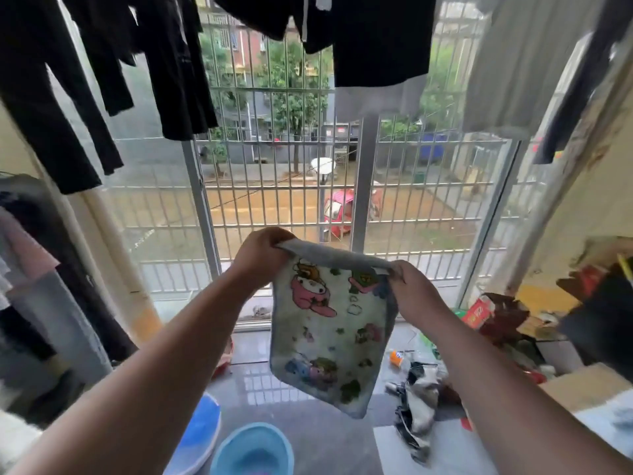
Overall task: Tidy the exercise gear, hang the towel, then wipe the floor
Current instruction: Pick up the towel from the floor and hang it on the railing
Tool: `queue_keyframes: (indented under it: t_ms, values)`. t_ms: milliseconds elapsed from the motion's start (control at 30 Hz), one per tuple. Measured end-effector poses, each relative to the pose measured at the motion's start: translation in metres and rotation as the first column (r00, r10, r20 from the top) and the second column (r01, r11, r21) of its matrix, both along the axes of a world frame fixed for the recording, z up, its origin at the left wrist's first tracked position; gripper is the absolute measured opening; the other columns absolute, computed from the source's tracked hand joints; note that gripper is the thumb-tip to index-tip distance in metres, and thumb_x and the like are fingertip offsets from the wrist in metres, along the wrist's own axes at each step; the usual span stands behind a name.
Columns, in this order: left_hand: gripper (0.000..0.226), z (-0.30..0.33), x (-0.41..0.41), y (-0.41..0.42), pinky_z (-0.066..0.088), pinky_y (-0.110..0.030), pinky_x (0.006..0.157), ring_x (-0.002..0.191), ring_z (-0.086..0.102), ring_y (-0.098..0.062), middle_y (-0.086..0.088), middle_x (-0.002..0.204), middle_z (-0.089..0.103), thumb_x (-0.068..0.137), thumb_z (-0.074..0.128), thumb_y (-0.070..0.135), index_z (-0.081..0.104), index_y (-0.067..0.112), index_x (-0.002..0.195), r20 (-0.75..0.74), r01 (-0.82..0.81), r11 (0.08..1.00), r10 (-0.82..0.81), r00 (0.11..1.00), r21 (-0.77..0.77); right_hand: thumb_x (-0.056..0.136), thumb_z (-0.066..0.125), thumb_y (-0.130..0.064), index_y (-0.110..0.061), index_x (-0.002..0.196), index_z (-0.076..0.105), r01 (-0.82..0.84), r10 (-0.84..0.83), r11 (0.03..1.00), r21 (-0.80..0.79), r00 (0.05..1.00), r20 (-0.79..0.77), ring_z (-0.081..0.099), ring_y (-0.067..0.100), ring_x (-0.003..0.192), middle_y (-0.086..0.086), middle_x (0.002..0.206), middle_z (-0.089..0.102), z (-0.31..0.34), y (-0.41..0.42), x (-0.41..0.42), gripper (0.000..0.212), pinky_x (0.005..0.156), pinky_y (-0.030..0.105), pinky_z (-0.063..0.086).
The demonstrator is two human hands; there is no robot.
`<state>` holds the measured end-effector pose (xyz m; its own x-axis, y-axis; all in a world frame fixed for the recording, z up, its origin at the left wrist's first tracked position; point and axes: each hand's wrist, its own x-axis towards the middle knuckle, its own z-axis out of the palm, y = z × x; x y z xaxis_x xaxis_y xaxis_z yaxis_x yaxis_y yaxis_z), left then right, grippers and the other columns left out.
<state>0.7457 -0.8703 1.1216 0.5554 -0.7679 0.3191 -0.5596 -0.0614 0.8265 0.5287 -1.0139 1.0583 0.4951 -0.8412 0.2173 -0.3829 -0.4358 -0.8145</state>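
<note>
Barred window [284, 186] ahead, laundry overhead; left hand [262, 257] and right hand [416, 294] fingers pinch towel [329, 334] top corners, spreading it flat, likely for hanging.

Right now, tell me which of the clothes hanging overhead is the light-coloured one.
The pale grey ribbed garment at the upper right, above the right hand. All the other hanging clothes, left and centre, are black.
</note>
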Motion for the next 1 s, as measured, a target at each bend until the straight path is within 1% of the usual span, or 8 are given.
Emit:
queue_keyframes:
  t_ms: [100,233,333,433,600,733,800,1000]
  values:
    - [0.019,0.001,0.035,-0.052,0.04,-0.007,0.044,0.066,0.06,-0.004,0.009,0.074,0.065,0.085,0.061,0.005,0.071,0.02,0.088,0.05,-0.002,1.0,0.001,0.999,0.026,0.103,0.042,-0.025,-0.016,0.111,0.062,0.0,-0.003,0.997,-0.08,0.999,-0.039,0.057,0.017,0.085,-0.001,0.097,0.062,0.004,-0.06,0.03,0.023,0.064,0.028,0.041]
    - [0.017,-0.003,0.084,-0.133,0.04,-0.007,0.044,0.068,0.059,-0.005,0.009,0.075,0.064,0.087,0.062,0.005,0.07,0.02,0.092,0.051,-0.056,0.998,0.055,0.997,0.024,0.099,0.05,-0.037,-0.026,0.094,0.065,0.027,-0.03,0.991,-0.132,0.999,-0.024,0.059,0.012,0.075,-0.011,0.083,0.062,-0.002,-0.148,0.073,0.019,0.056,0.026,0.04]
    - [0.016,-0.009,0.118,-0.195,0.041,-0.006,0.046,0.067,0.059,-0.003,0.009,0.074,0.064,0.086,0.065,0.005,0.071,0.019,0.092,0.05,-0.076,0.996,0.074,0.996,0.038,0.098,0.054,-0.033,-0.023,0.089,0.066,-0.017,0.01,0.998,0.055,0.993,0.12,0.068,0.022,0.077,-0.002,0.085,0.067,-0.005,-0.22,0.113,0.018,0.061,0.042,0.059]
    - [0.018,-0.015,0.15,-0.254,0.043,-0.008,0.045,0.066,0.061,-0.008,0.008,0.072,0.066,0.086,0.067,0.004,0.071,0.022,0.084,-0.028,-0.132,0.991,0.133,0.991,0.033,0.094,0.057,-0.039,-0.03,0.096,0.066,-0.102,0.054,0.971,0.217,0.975,0.218,0.071,0.027,0.09,0.002,0.096,0.07,-0.01,-0.293,0.151,0.013,0.075,0.049,0.06]
    - [0.022,-0.017,0.206,-0.323,0.052,-0.019,0.051,0.072,0.066,-0.018,-0.001,0.08,0.069,0.087,0.064,-0.005,0.071,0.015,0.091,-0.191,-0.205,0.979,0.203,0.96,0.008,0.08,0.065,-0.04,-0.033,0.106,0.061,-0.269,0.233,0.949,0.165,0.95,0.209,0.069,0.026,0.094,0.009,0.104,0.067,0.005,-0.379,0.21,0.027,0.087,0.055,0.055]
    - [0.015,-0.019,0.267,-0.365,0.062,-0.04,0.064,0.081,0.073,-0.03,-0.015,0.091,0.074,0.09,0.062,0.001,0.072,0.007,0.099,-0.319,-0.265,0.964,0.247,0.915,-0.015,0.083,0.067,-0.025,-0.034,0.107,0.06,-0.32,0.316,0.947,0.021,0.941,0.118,0.067,0.025,0.091,0.007,0.101,0.064,0.016,-0.43,0.268,0.026,0.083,0.052,0.056]
    - [0.015,-0.019,0.297,-0.39,0.062,-0.042,0.067,0.084,0.073,-0.03,-0.016,0.094,0.073,0.091,0.062,0.004,0.071,0.006,0.104,-0.313,-0.263,0.964,0.238,0.919,-0.041,0.089,0.063,-0.018,-0.031,0.109,0.061,-0.303,0.303,0.953,-0.017,0.946,0.118,0.068,0.023,0.088,0.003,0.099,0.067,0.021,-0.454,0.301,0.024,0.079,0.047,0.058]
    - [0.016,-0.024,0.397,-0.462,0.061,-0.042,0.07,0.083,0.07,-0.033,-0.017,0.091,0.069,0.085,0.064,-0.007,0.067,0.008,0.09,-0.317,-0.316,0.943,0.27,0.909,-0.101,0.092,0.057,-0.037,-0.027,0.101,0.069,-0.283,0.286,0.958,-0.046,0.945,0.155,0.072,0.021,0.082,0.002,0.093,0.072,0.019,-0.537,0.409,0.018,0.071,0.05,0.061]
